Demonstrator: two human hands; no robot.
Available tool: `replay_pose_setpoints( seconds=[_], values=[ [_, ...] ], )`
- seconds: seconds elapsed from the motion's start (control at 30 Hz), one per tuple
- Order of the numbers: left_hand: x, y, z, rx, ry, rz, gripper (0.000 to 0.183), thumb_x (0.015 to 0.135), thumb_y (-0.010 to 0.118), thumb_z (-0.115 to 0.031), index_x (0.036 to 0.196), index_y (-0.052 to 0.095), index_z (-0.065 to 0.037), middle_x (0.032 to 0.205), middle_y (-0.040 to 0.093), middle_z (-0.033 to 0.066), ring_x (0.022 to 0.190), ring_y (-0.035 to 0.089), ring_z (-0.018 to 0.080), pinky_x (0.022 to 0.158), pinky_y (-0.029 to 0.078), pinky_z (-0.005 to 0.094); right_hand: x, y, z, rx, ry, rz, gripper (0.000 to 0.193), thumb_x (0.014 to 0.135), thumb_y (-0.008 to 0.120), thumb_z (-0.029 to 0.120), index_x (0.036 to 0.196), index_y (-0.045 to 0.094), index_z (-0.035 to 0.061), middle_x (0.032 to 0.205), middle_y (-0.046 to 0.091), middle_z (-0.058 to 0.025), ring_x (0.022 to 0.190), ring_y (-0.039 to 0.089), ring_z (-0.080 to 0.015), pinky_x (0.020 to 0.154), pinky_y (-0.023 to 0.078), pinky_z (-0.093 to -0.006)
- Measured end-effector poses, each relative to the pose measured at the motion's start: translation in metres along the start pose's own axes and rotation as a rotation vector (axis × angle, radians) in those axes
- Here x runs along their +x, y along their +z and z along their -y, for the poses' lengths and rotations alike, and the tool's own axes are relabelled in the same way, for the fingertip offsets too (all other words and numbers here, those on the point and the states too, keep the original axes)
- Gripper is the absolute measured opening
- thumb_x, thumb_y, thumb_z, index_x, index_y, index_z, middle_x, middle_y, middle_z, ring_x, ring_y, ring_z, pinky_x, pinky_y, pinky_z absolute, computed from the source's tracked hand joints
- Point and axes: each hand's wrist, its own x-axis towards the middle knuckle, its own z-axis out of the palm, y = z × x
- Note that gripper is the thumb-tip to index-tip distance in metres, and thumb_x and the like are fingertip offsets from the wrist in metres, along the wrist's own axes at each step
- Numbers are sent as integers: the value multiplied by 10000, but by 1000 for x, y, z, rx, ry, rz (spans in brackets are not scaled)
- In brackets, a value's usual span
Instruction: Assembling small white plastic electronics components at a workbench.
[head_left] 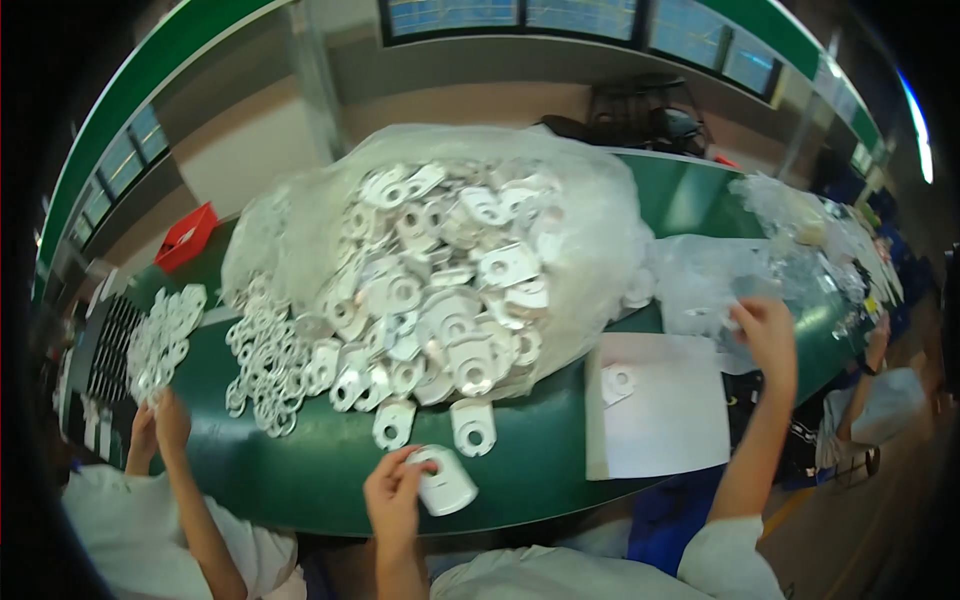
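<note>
One white, round-ended plate with a hole (452, 492) sat pinched in the left hand (393, 492) at the green table's (540, 450) near edge. Two similar white plates (397, 411) lay just beyond. Whether the right hand (770, 335) gripped one clear plastic bag (690, 280) was unclear.

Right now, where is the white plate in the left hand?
Low in the head view, left of centre: the white plate, in the left hand, is by the near edge of the green table, nearer than two loose plates.

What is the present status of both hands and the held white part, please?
Left hand holds white part near its hole. Right hand at translucent plastic bag; grip unclear. Heap of similar parts on table beyond left hand.
</note>
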Motion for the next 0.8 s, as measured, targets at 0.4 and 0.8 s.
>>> replay_pose_setpoints(
  seconds=[0.4,0.8],
  values=[
    [-13,73,-1,-194,1,378,313,910,540,-29,1216,538,37,986,660,79,762,592,71,633,472,191,-193,146,90,607,-253,292,171,782,604,-34,930,686,-8,950,594,-115,797,608,-181,698,463,-254],
    [-23,58,8,228,303,58,167,855,606,-30,1013,633,15,800,676,110,672,634,143,607,488,244,-219,194,85,1060,48,717,223,923,492,53,1123,537,-34,977,621,-71,889,590,-104,782,468,-233]
  ],
)
